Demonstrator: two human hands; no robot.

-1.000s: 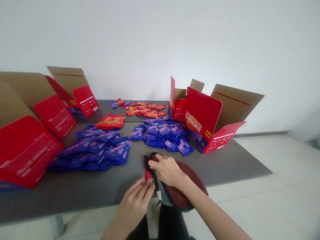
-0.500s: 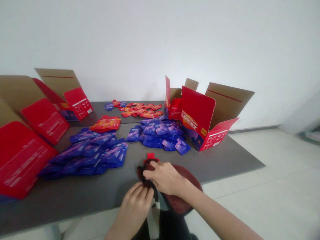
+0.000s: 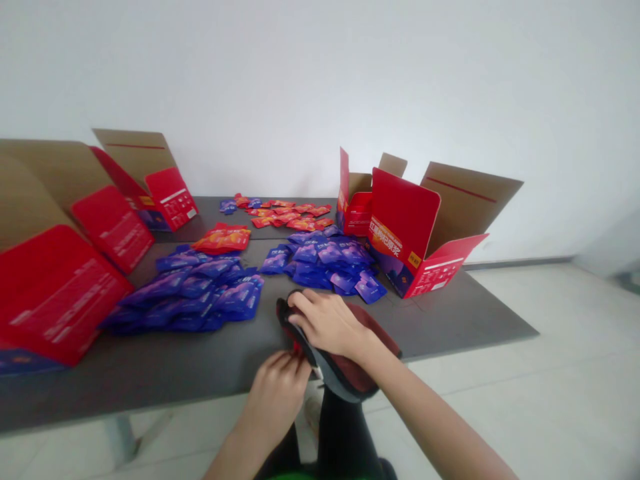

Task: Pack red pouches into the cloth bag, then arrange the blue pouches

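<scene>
A dark red pouch [image 3: 373,330] with a black zipper edge lies at the near edge of the grey table [image 3: 450,320]. My right hand [image 3: 327,323] rests on top of the pouch and grips its open edge. My left hand [image 3: 277,393] is just below it at the table's edge, fingers curled and pinching a small red sachet [image 3: 296,349] at the pouch's mouth. Only a sliver of the sachet shows.
Blue sachets lie in two heaps [image 3: 200,297] [image 3: 325,263]. Red sachets sit in a stack [image 3: 223,240] and a scatter [image 3: 285,213] farther back. Open red cardboard boxes stand at the right [image 3: 415,233] and left [image 3: 60,280]. White wall behind, pale floor to the right.
The red sachet that stood above the pouch's far edge is now low at its mouth, under my left fingers. My right hand has shifted along the pouch's edge. The view has moved slightly.
</scene>
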